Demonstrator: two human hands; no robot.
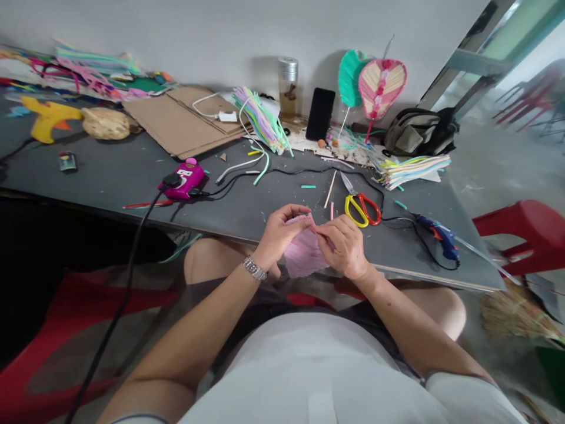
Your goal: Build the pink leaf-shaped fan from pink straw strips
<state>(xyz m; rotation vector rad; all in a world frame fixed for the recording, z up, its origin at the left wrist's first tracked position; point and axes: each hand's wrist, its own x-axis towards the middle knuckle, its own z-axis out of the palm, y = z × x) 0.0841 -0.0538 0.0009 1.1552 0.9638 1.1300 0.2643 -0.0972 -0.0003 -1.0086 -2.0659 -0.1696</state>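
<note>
Pink pleated sheet (302,256) between left hand (280,234) and right hand (343,247), each grip narrow, pinching its upper edge.

A plain pale grey wall (185,29) runs along the far side of a long dark grey table top (106,176), which sits at a slant across the view. To the right, a metal-framed glass door (479,62) stands beside a brighter area with red plastic chairs (525,100) on a grey concrete floor (498,165). A red plastic stool (521,235) stands just past the table's corner, near a straw broom (516,312) lying on the floor, and the light is brightest on that side
</note>
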